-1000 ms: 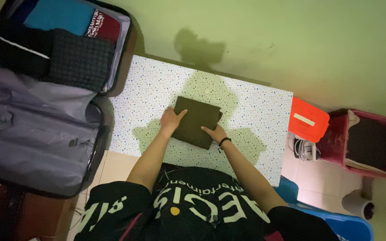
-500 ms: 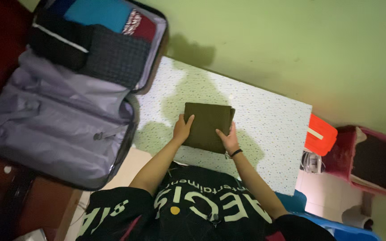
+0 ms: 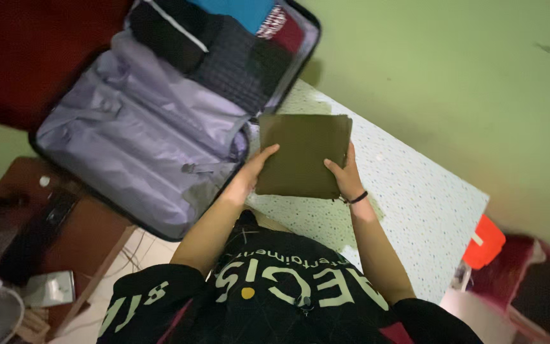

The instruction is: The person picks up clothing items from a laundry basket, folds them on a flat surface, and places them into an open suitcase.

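Head view: both hands, left (image 3: 249, 175) and right (image 3: 345, 178), each grip clasping an edge of olive folded cloth (image 3: 303, 153), held flat above speckled bench (image 3: 415, 210), open suitcase (image 3: 141, 140) just beside left hand.

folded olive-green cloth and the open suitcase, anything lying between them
In the head view, nothing lies between the folded olive-green cloth and the open grey-lined suitcase; only a bare sliver of speckled white table shows there.
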